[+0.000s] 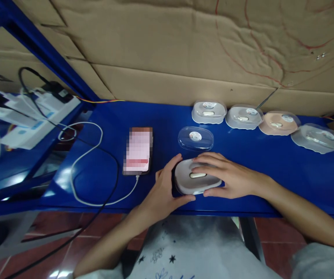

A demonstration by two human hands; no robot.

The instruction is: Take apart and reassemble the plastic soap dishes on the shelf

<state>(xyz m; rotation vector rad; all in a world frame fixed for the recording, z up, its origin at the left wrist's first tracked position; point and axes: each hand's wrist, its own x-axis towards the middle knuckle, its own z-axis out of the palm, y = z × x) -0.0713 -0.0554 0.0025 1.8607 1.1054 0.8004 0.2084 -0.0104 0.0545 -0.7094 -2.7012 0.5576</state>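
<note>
A light grey oval plastic box point(184, 177) lies on the blue table before me, with a small glossy cream piece point(198, 175) in its middle. Around the box's left end curves my left hand point(165, 186), thumb along the front edge and index finger at the back. My right hand point(228, 174) grips the right end, its fingers reaching over the top and its thumb at the front. Part of the box is hidden under these fingers. Just behind it rests a loose clear oval lid point(202, 144) with a round white sticker.
Along the back stand several similar clear-lidded boxes point(209, 114), one of them peach point(277, 126). A phone point(138, 151) lies to the left, joined to a white cable point(72, 174). Further left is a crowded power strip point(29, 131). Cardboard point(155, 50) walls the rear.
</note>
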